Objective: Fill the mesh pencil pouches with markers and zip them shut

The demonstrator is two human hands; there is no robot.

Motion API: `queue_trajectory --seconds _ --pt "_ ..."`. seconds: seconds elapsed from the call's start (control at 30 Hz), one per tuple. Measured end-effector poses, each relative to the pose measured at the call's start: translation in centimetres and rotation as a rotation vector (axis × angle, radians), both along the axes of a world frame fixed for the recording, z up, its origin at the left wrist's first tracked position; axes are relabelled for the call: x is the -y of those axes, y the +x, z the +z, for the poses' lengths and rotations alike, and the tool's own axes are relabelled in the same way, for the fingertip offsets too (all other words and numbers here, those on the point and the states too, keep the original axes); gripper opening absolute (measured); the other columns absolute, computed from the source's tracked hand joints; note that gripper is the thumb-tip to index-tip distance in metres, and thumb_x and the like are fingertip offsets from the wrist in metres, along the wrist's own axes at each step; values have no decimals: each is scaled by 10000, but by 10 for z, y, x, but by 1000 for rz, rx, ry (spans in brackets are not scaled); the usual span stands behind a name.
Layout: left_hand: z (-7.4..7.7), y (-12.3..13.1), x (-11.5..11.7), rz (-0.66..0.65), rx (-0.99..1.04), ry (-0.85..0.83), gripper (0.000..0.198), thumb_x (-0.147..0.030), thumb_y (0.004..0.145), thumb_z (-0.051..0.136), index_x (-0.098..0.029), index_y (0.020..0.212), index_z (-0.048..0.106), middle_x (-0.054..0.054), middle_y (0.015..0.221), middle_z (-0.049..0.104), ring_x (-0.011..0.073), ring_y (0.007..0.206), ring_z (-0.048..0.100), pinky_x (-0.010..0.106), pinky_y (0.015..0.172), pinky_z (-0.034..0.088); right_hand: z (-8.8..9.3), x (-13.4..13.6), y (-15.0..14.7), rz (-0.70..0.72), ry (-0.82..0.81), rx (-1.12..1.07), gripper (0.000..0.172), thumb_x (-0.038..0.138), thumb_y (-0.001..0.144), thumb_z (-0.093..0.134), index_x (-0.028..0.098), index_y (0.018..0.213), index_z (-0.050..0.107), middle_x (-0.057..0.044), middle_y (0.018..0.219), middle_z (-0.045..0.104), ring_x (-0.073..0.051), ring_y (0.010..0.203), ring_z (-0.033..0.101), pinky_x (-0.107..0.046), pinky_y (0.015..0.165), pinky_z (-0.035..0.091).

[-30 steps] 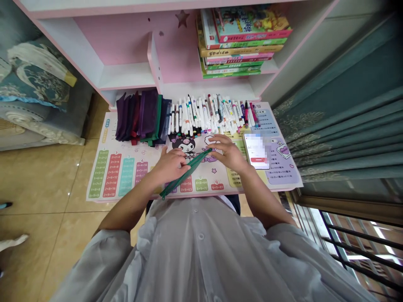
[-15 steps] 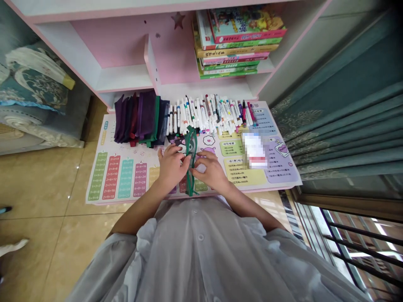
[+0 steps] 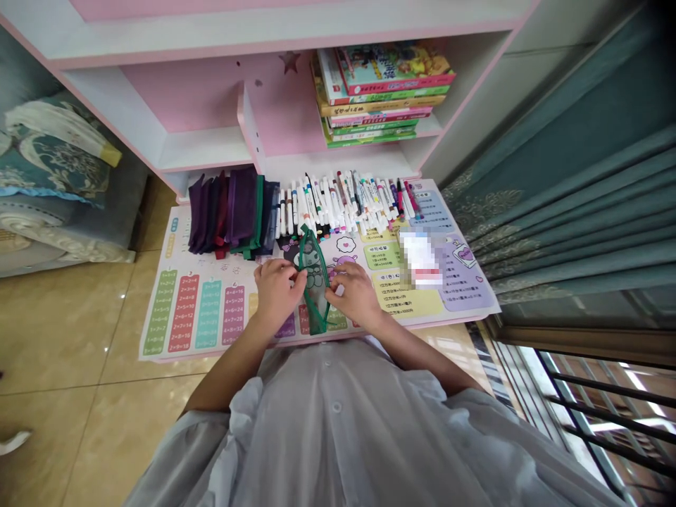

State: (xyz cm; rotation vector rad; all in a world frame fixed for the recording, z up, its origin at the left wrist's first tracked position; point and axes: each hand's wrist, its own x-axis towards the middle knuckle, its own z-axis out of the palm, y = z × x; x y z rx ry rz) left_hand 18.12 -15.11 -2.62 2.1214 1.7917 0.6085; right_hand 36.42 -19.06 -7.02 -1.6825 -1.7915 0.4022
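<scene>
Both hands spread a green pouch [image 3: 317,282] on the mat [image 3: 157,310], just on the near side of the pens [image 3: 338,201].
The left hand [image 3: 277,287] has thumb and fingers clamped on its left edge, the right hand [image 3: 353,290] on its right edge; the mat's print shows through the mesh. The printed mat, with coloured times tables, runs under the pens. Left of the pens lie dark pouches [image 3: 243,211]; nearer and right of them, a phone [image 3: 422,257], blurred. Behind the pens rises a pink-and-white shelf [image 3: 205,149] bearing books [image 3: 380,98]. Well right of them hangs a teal curtain [image 3: 570,183]; well left, a sofa [image 3: 68,236] stands on shiny floor tiles [image 3: 58,422].
</scene>
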Motion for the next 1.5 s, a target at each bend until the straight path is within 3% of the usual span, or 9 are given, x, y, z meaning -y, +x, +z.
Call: queue_trajectory --seconds 0.17,0.37,0.43,0.57,0.73,0.97,1.17,1.27,1.5 --pt "-2 0 2 5 26 53 325 -387 888 616 -223 608 639 69 1047 733 290 1135 620 525 1077 376 10 -16 5 17 47 -2 232 379 776 805 244 619 700 -112 1086 739 -344 1161 633 -561 984 541" --pt "-8 -1 2 38 72 78 324 -374 885 631 -214 603 627 77 1130 731 302 1221 600 560 1101 330 32 -93 44 -186 189 84 205 355 866 709 224 712 740 -125 1095 731 -352 1157 613 -647 997 501" --pt "-11 0 2 52 86 84 322 -367 881 639 -213 598 625 74 1143 730 305 1248 586 567 1114 309 41 -122 55 -288 124 169 151 291 842 714 191 734 748 -150 1164 709 -384 1220 564 -640 1011 478" --pt "-15 1 2 88 109 86 316 -344 862 666 -214 579 609 62 1158 728 303 1271 572 564 1131 284 52 -162 59 -338 -39 345 193 308 866 673 136 846 759 -187 1331 631 -417 1341 451 -612 1064 411" --pt "-18 0 1 101 120 86 331 -336 859 668 -213 562 592 57 1142 733 306 1274 572 569 1123 282 52 -181 52 -342 -199 506 358 382 875 648 69 1026 736 -249 1353 577 -457 1370 386 -626 1059 359" --pt "-24 -1 1 94 146 112 343 -348 862 660 -208 557 590 56 1135 731 306 1274 573 566 1132 267 45 -190 54 -328 -246 574 430 428 892 557 82 1104 699 -243 1359 565 -472 1389 357 -667 1064 319" --pt "-25 1 0 102 147 99 336 -331 859 656 -210 552 594 61 1132 733 306 1277 574 571 1145 271 63 -166 47 -334 -133 481 293 284 831 575 70 979 710 -237 1255 634 -433 1346 413 -631 1040 372" --pt "-23 2 0 103 152 88 327 -318 855 653 -208 552 594 63 1133 733 310 1275 576 583 1146 270 76 -126 38 -303 -28 339 123 206 762 602 141 737 703 -168 1267 660 -402 1340 453 -602 1037 405" --pt "-23 3 0 113 156 95 327 -288 854 646 -203 551 558 60 1141 746 322 1313 554 593 1126 267 71 -22 5 -75 144 116 190 259 749 663 219 568 621 -103 1266 689 -387 1375 487 -602 1067 439"
